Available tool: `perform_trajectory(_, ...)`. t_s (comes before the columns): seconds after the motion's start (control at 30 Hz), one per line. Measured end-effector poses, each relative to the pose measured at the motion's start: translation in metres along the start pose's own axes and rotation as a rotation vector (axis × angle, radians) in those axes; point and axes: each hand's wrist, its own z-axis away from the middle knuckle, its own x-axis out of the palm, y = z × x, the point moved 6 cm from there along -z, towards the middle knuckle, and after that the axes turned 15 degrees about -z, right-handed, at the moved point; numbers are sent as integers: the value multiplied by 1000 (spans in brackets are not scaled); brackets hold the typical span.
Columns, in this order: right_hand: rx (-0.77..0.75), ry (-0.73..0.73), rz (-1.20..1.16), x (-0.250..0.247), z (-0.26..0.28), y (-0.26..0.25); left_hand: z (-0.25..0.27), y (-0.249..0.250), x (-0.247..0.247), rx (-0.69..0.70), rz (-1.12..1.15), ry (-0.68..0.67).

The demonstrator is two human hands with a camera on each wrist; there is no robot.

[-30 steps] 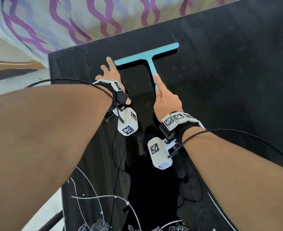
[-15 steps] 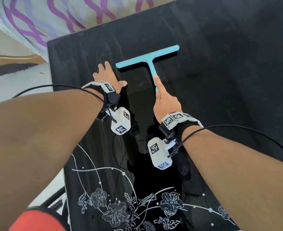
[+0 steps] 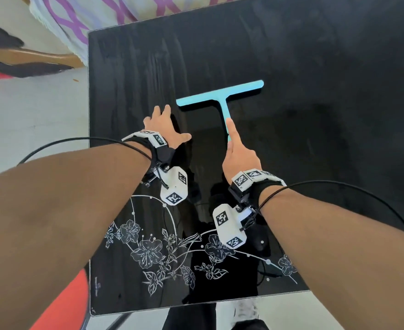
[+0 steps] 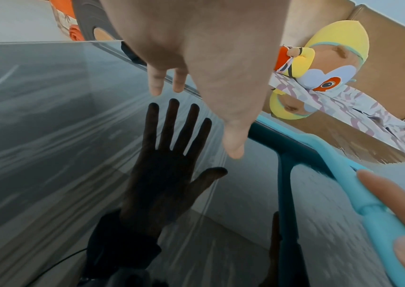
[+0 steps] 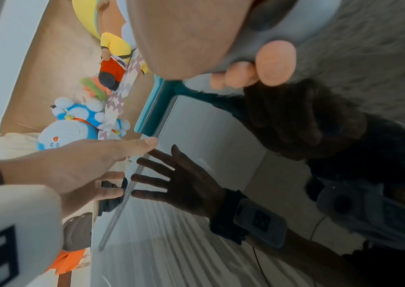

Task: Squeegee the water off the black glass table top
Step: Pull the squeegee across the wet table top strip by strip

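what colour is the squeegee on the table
Light turquoise blue, blade bar and handle alike; the squeegee shows best in the head view.

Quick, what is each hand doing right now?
Left hand: open, fingers spread just above the black glass table top, holding nothing.
Right hand: holding the blue squeegee by its handle, index finger straight along it.

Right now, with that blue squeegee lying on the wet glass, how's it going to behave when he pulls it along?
The squeegee looks like stiff one-piece plastic, so it should keep its T shape. It seems thin, probably light. The right hand grips only the handle's end, so the wide blade may pivot or skate on the wet table top.
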Motion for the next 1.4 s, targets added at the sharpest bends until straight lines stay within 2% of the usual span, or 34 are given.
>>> perform_trajectory(0.13,7,-3,26,-1,24,17,34,-1,13,-18,30,-59)
perform_trajectory(0.23,5,-14,23,-2,42,30,70,0,26,-40,46,-158)
perform_trajectory(0.4,-7,-4,7,-2,68,52,112,10,53,-11,-38,-216)
perform_trajectory(0.53,-30,-5,15,3,88,70,132,6,66,-75,-7,-167)
perform_trajectory(0.67,-38,8,19,4,93,75,142,4,56,-71,-10,-40)
perform_trajectory(0.77,-48,26,15,7,106,79,160,8,62,-54,1,-17)
perform_trajectory(0.83,-73,36,24,7,119,80,176,10,69,-18,-5,-39)
perform_trajectory(1.0,-48,47,32,7,153,95,217,12,101,77,-34,-263)
perform_trajectory(1.13,-49,67,37,13,171,111,234,12,122,13,-45,-229)
perform_trajectory(1.4,-80,109,16,25,216,144,245,8,123,41,-15,-188)
